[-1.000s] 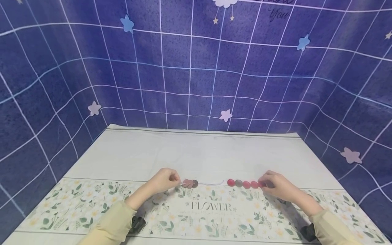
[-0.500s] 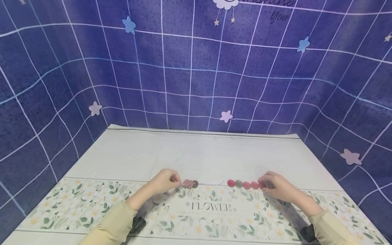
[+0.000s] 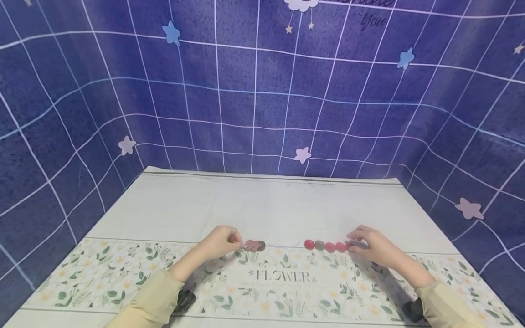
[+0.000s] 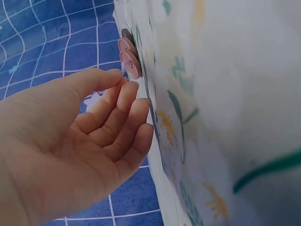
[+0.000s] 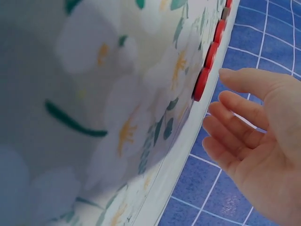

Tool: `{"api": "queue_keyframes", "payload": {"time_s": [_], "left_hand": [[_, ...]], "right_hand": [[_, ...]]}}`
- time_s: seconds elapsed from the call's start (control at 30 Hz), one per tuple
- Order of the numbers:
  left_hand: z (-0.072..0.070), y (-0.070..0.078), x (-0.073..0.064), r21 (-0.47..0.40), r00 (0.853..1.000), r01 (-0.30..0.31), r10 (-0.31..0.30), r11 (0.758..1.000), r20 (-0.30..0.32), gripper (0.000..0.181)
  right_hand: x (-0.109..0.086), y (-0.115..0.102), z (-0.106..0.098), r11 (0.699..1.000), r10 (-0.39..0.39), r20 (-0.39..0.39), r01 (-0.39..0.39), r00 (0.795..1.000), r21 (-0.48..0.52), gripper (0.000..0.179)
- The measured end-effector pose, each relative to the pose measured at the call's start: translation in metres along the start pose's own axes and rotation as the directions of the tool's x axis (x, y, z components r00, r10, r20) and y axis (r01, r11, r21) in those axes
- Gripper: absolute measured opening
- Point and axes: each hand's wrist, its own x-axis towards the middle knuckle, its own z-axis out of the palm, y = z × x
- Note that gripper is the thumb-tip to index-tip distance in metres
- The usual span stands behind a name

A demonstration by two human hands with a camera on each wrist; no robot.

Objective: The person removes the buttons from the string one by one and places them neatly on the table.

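My left hand (image 3: 218,242) pinches the end of a pale string (image 4: 124,68) between thumb and forefinger, its other fingers loosely bent. Close to those fingertips, dusty-pink buttons (image 3: 249,245) and a dark brown button (image 3: 261,246) sit together on the string, whose far end runs right across the cloth. Beyond that end lies a row of buttons: a red button (image 3: 309,244), a grey button (image 3: 320,245), then several more red. At the row's right end, my right hand (image 3: 373,246) has thumb and fingers parted beside the last red button (image 5: 201,84), holding nothing.
A white tablecloth (image 3: 262,200) with a floral band and the word FLOWER covers the table. Behind and at both sides hangs a blue curtain (image 3: 262,114) with white grid lines and stars. Dark devices (image 3: 185,300) sit under both wrists.
My right thumb and fingers have spread apart and let go of the red button at the row's right end. The left hand, string and row of buttons stay in place.
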Motion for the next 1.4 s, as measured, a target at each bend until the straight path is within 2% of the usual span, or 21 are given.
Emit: {"api": "queue_keyframes", "payload": {"time_s": [0.43,0.87,1.4], "left_hand": [[0.000,0.001,0.001,0.006,1.000,-0.007,0.007,1.000,-0.009,0.006],[0.000,0.004,-0.002,0.014,1.000,0.004,-0.004,1.000,-0.009,0.007],[-0.002,0.005,-0.002,0.004,1.000,0.005,-0.005,1.000,0.001,0.005]], "right_hand": [[0.006,-0.009,0.001,1.000,0.000,-0.022,0.000,1.000,-0.013,0.027],[0.015,-0.016,0.009,0.998,-0.061,-0.059,0.061,0.996,0.010,0.027],[0.031,-0.028,0.016,0.997,-0.055,-0.009,0.056,0.998,0.046,0.028]]}}
